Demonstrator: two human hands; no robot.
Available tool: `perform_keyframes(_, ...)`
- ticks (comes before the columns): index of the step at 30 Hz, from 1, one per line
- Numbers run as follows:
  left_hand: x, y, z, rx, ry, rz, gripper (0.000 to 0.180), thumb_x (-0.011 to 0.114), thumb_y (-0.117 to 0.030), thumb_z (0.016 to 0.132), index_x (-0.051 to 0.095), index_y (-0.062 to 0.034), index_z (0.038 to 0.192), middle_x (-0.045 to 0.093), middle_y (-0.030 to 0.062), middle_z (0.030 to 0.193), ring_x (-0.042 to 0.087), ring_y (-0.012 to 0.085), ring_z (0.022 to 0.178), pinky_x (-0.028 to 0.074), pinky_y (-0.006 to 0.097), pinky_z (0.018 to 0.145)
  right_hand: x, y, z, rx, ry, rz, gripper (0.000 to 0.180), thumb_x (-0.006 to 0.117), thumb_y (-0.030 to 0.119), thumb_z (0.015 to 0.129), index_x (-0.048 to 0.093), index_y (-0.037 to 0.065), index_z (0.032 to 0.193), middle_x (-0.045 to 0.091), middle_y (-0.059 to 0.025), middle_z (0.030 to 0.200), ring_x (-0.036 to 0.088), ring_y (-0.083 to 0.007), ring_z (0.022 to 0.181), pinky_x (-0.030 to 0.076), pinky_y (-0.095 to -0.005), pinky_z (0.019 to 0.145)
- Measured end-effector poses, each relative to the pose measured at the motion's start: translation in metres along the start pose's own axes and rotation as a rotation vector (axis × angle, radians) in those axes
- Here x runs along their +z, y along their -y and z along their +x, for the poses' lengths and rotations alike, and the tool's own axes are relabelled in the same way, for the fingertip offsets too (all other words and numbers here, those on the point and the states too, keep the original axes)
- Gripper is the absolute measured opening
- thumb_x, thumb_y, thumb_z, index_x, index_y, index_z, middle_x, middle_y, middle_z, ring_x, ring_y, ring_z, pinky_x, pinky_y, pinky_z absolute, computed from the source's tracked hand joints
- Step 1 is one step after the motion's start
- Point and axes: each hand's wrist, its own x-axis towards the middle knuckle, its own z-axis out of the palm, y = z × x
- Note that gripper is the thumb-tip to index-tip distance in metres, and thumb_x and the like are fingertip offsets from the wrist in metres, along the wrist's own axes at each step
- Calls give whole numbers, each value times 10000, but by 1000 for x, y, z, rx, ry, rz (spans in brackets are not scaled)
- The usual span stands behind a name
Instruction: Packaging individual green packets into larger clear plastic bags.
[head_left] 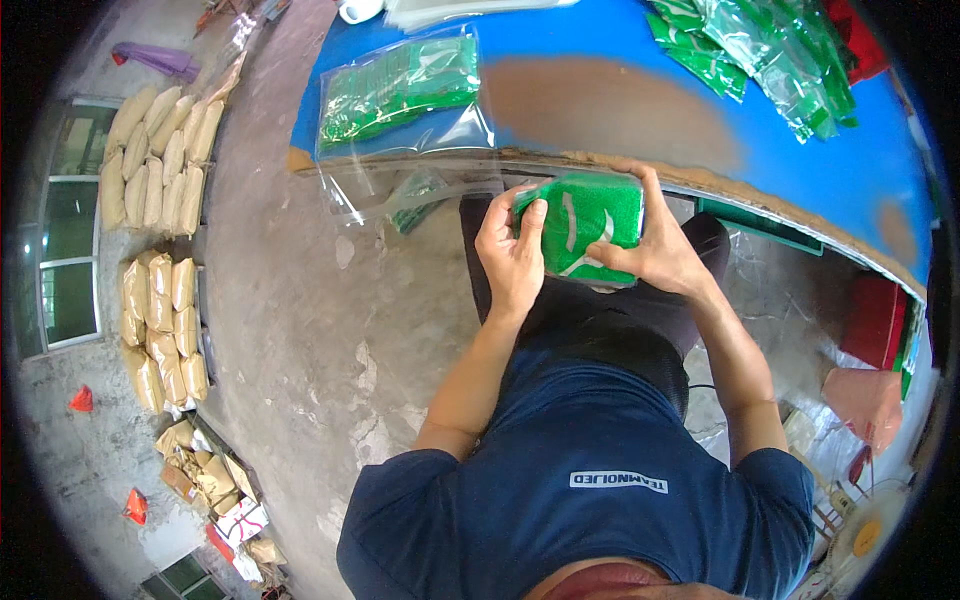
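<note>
Both hands grip a stack of green packets (pixel 592 222) in front of the table edge, above my lap. My left hand (pixel 512 243) holds its left side, the thumb lying along the front. On the right side, my right hand (pixel 655 240) has its fingers over the top corner and its thumb pressed on the face. The packets look glossy, with pale curved marks or glare on them. To the left on the table lies a large clear plastic bag (pixel 455 130) with a row of green packets (pixel 400 90) in it; its open-looking end hangs over the edge.
The blue tabletop (pixel 420 190) has a worn brown patch (pixel 610 105). Loose green packets (pixel 770 60) are heaped at the far right. A green packet (pixel 418 198) shows below the table edge. Filled tan sacks (pixel 160 160) are stacked by the left wall; a red box (pixel 874 318) stands at right.
</note>
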Motion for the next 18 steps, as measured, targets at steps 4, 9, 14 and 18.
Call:
perform_keyframes(4,-6,8,-5,172,-117,118,336,673,-141,967,542,27,1226,668,57,958,612,103,889,495,259,804,1,7,1,-103,34,80,922,842,127,696,304,57,1442,550,-153,1256,552,-237,1171,450,-364,1015)
perform_keyframes(9,-26,8,5,377,-80,217,398,570,-285,1021,491,20,1264,580,51,973,556,126,843,469,268,751,3,11,12,-139,118,166,928,841,142,697,298,59,1444,521,-165,1290,534,-257,1204,439,-388,1042)
perform_keyframes(14,-115,-8,65,724,-59,953,558,706,-186,885,455,-28,1357,534,170,1195,524,311,1140,403,449,1000,-19,10,50,-463,-435,-159,909,830,193,719,298,58,1443,541,-191,1261,581,-323,1159,477,-423,1012)
perform_keyframes(18,-164,-6,98,761,77,1408,613,743,-101,804,489,-87,1362,514,182,1222,494,371,1191,373,485,1046,-33,-37,79,-484,-589,-401,885,829,209,721,319,66,1430,561,-199,1279,616,-393,1124,515,-454,967)
